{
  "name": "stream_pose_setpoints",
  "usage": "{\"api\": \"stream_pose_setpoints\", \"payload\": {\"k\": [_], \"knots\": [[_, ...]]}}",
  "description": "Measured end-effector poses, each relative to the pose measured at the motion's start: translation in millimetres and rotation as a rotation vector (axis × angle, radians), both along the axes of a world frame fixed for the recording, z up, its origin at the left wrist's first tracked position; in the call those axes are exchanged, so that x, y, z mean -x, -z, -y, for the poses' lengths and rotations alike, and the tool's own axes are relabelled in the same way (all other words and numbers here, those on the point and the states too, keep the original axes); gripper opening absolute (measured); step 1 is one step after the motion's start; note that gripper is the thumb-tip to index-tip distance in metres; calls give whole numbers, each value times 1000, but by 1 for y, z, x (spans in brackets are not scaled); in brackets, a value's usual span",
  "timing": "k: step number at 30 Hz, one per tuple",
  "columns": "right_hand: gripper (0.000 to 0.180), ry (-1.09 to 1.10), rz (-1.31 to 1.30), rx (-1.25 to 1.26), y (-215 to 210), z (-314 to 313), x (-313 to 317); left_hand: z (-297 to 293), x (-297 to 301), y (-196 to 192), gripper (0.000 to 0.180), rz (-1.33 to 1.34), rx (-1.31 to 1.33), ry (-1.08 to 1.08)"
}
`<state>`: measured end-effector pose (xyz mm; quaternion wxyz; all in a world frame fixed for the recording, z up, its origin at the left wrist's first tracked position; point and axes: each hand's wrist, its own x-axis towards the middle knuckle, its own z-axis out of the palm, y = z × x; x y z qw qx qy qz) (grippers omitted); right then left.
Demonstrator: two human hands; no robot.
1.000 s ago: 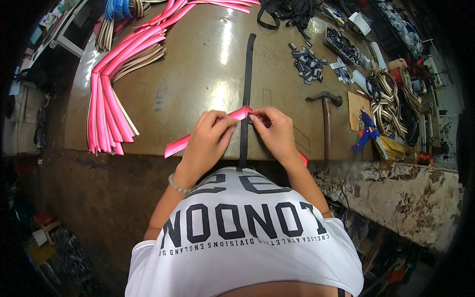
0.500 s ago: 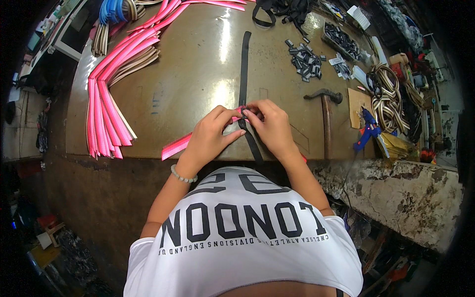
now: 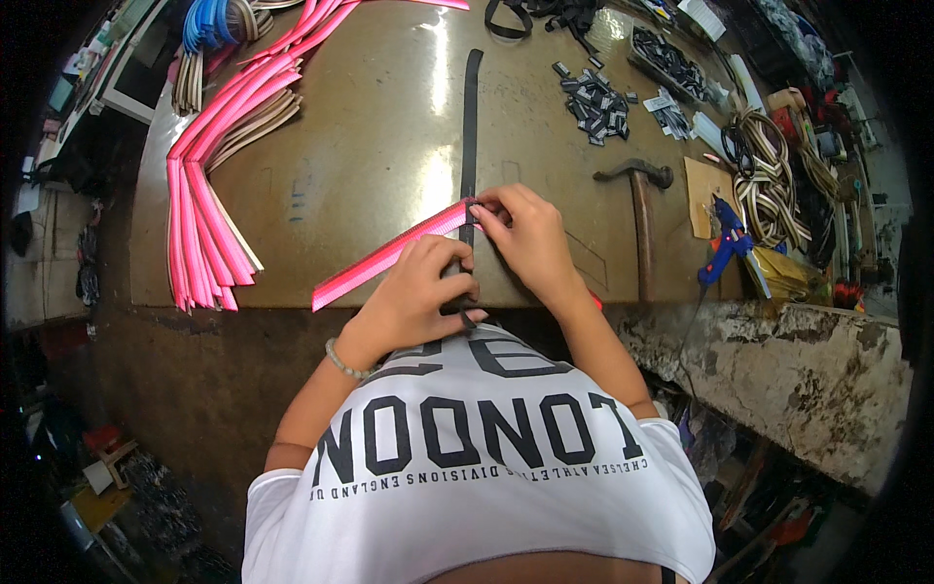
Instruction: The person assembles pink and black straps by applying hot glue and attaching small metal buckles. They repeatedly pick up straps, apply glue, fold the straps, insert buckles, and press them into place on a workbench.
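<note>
A black strap (image 3: 471, 117) runs from the far side of the table toward my body. Across it lies a pink strip (image 3: 389, 251), slanting down to the left, with a small dark piece (image 3: 474, 210) at the crossing whose kind I cannot make out. My right hand (image 3: 523, 238) pinches the strip at that crossing, thumb and fingertips together. Closer to my body, my left hand (image 3: 433, 287) has its fingers curled round the strap's near end, which pokes out by the thumb. Part of the strap is hidden behind the left fingers.
A hammer (image 3: 638, 209) lies to the right, beside a blue glue gun (image 3: 725, 243) and coiled striped strips (image 3: 769, 185). Small dark metal pieces (image 3: 598, 105) are heaped at far right, near a filled tray (image 3: 666, 63). Bundled pink strips (image 3: 199, 224) cover the left side.
My left hand has left the crossing and come toward my body with the strap's near end. The right hand stays at the crossing, and more of the pink strip shows.
</note>
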<state>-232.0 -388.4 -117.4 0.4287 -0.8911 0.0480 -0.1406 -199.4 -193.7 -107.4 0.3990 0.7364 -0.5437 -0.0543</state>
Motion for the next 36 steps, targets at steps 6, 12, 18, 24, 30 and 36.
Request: {"api": "stream_pose_setpoints", "payload": {"k": [6,12,18,24,30,36], "knots": [[13,11,-17,-7,-2,0,1,14,-19,7,31,-242,63,-320],[12,22,5,-7,3,-1,0,21,-28,14,18,-293,82,-387],[14,-99,-76,-65,-18,3,4,31,-40,2,22,-420,-60,-518],[17,-292,-193,-194,-34,21,-35,33,-52,-9,31,-520,-198,-499],[22,-192,-235,-234,-1,31,-71,32,-47,-5,29,-462,-171,-481],[24,8,-167,186,-15,30,-58,28,-32,-5,26,-272,-108,-429]]}}
